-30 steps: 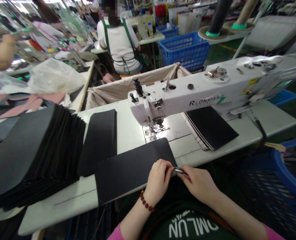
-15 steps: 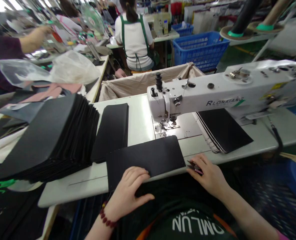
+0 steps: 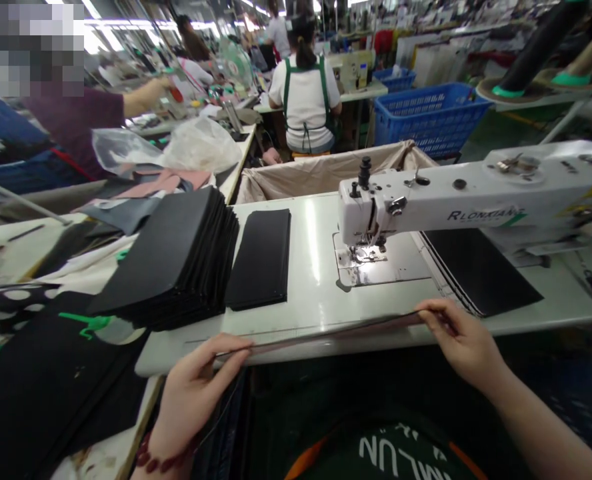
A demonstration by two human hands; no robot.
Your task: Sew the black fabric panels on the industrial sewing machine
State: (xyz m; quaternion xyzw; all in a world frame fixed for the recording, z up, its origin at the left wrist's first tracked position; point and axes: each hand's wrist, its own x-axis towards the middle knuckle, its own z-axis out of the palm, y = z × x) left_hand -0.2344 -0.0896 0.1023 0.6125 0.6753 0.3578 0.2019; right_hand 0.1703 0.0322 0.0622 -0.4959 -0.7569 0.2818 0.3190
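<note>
A black rectangular panel (image 3: pixel 326 332) is held almost edge-on above the front of the sewing table, so only a thin strip of it shows. My left hand (image 3: pixel 191 390) pinches its left end between thumb and fingers. At the right end, my right hand (image 3: pixel 469 340) grips it the same way; whether the small dark tool is still in that palm is hidden. Behind the panel stands a white sewing machine (image 3: pixel 416 203), its needle area lit. Right of the needle lies a pile of black panels (image 3: pixel 486 270) with pale edges.
A tall stack of black panels (image 3: pixel 161 250) and a lower stack (image 3: pixel 260 257) stand on the left of the table. Beyond the machine is a fabric-lined bin (image 3: pixel 286 181), with a blue crate (image 3: pixel 431 120) farther back. Co-workers sit ahead and at left.
The panel lay flat on the table; now it is lifted and turned edge-on. My left hand went from resting open on it to pinching its end, and my right hand took the other end.
</note>
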